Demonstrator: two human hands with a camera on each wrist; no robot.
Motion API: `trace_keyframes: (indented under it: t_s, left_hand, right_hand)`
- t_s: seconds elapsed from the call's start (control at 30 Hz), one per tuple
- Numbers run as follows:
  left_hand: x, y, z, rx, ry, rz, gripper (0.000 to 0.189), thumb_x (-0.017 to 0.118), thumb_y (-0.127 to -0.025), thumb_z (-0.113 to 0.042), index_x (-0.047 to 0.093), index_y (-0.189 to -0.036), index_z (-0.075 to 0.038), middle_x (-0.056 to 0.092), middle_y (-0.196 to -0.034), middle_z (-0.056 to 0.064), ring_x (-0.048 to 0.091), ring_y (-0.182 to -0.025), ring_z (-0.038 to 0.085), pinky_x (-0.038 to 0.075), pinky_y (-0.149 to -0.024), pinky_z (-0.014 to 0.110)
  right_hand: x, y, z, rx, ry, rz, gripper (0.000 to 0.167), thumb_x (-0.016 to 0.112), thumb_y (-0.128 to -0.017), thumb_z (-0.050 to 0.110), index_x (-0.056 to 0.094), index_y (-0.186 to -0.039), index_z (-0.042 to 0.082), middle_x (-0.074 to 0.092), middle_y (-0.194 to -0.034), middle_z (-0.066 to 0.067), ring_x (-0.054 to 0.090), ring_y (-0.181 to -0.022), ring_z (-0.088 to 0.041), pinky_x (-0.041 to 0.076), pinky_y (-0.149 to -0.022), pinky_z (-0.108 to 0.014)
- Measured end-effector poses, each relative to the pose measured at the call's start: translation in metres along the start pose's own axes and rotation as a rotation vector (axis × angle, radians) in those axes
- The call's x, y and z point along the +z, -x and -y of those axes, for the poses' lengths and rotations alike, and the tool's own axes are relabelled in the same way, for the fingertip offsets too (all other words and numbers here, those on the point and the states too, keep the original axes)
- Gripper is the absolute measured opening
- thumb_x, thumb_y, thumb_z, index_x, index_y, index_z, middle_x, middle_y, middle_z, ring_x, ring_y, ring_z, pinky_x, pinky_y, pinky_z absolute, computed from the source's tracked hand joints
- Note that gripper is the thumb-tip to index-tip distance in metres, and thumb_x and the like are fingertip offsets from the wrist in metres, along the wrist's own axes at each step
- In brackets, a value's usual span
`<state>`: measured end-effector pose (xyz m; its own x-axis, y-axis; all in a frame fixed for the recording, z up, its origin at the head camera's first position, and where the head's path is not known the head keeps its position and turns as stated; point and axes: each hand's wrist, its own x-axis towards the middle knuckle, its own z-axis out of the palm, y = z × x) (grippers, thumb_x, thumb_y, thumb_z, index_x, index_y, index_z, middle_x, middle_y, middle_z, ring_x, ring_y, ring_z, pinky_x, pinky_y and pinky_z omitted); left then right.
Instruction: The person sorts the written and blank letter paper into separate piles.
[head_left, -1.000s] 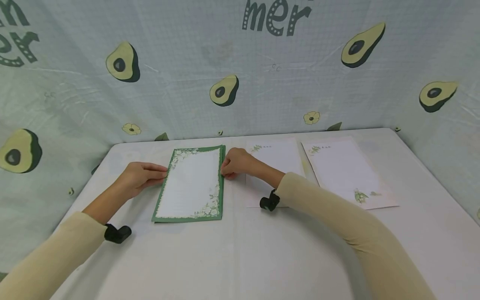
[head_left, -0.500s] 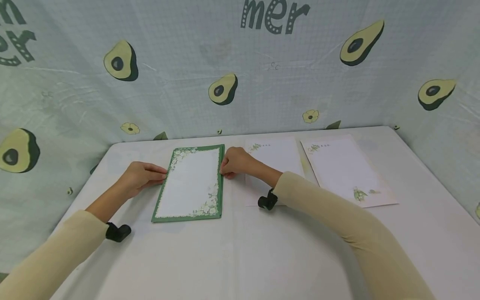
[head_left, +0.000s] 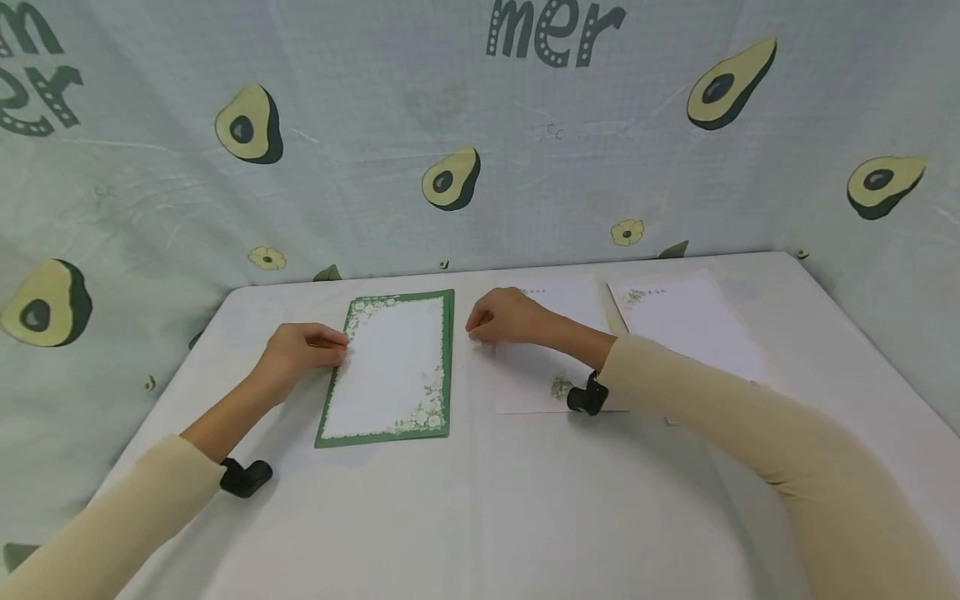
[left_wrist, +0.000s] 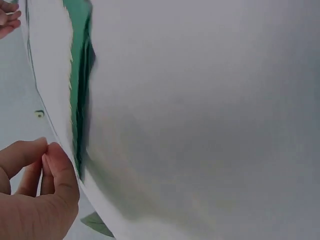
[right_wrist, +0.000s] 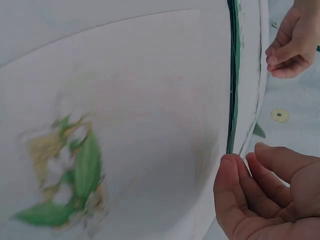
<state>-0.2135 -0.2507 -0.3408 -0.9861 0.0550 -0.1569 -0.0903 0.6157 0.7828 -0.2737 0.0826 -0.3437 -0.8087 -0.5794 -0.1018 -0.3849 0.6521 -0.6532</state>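
A stack of green-bordered paper sheets (head_left: 390, 367), white in the middle with a floral frame, lies at the table's left. Over its left edge is my left hand (head_left: 307, 354), its thumb and fingertips close together. No sheet shows between those fingertips in the left wrist view, where the hand (left_wrist: 37, 192) appears near the stack's layered green edge (left_wrist: 80, 95). My right hand (head_left: 513, 317) is right of the stack, apart from it, above the left part of a pale floral sheet (head_left: 543, 375). In the right wrist view its thumb and fingers (right_wrist: 230, 175) are bent loosely and hold nothing.
Farther right lies another pale floral sheet (head_left: 675, 308), partly hidden by my right sleeve (head_left: 720, 408). A white cloth covers the table (head_left: 390, 517). Behind it hangs an avocado-print curtain (head_left: 337, 192). Each wrist carries a small black camera (head_left: 588, 396).
My right hand has left the green stack's right edge and moved right, over the pale sheet. My left hand stays at the left edge, now reaching slightly over it.
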Motion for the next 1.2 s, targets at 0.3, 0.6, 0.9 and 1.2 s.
trace_keyframes:
  t_s: [0.3,0.6,0.9,1.2]
  left_hand:
    - [0.036,-0.001,-0.034,0.163,-0.117,0.082,0.024,0.066,-0.100,-0.014,0.071,-0.116,0.003,0.073,-0.110,0.018,0.072,-0.091,0.023,0.059,-0.079,0.028]
    - [0.073,-0.025,-0.066,0.284,-0.237,0.158,0.020,0.065,-0.100,-0.015,0.074,-0.112,-0.001,0.075,-0.105,0.012,0.072,-0.090,0.025,0.057,-0.074,0.031]
    - [0.112,-0.042,-0.092,0.292,-0.179,0.237,0.022,0.066,-0.099,-0.015,0.072,-0.115,-0.001,0.074,-0.102,0.011,0.072,-0.086,0.021,0.059,-0.074,0.029]
    - [0.136,-0.071,-0.109,0.146,-0.130,0.246,0.030,0.070,-0.097,-0.013,0.066,-0.123,0.002,0.071,-0.108,0.013,0.070,-0.091,0.021,0.057,-0.076,0.029]
  right_hand:
    - [-0.039,0.039,-0.027,0.067,0.158,-0.028,0.016,0.070,-0.095,0.010,0.075,-0.109,0.004,0.074,-0.101,-0.005,0.067,-0.090,-0.018,0.057,-0.074,-0.027]
    - [-0.063,0.077,-0.060,0.184,0.250,-0.079,0.016,0.070,-0.094,0.008,0.074,-0.107,0.001,0.073,-0.101,-0.009,0.065,-0.094,-0.023,0.058,-0.080,-0.036]
    - [-0.075,0.101,-0.078,0.263,0.223,-0.109,0.019,0.067,-0.095,0.008,0.071,-0.109,-0.004,0.071,-0.102,-0.014,0.064,-0.089,-0.023,0.058,-0.074,-0.034]
    - [-0.079,0.105,-0.090,0.339,0.129,-0.060,0.033,0.070,-0.094,0.009,0.067,-0.121,-0.011,0.073,-0.086,-0.010,0.067,-0.076,-0.017,0.056,-0.067,-0.028]
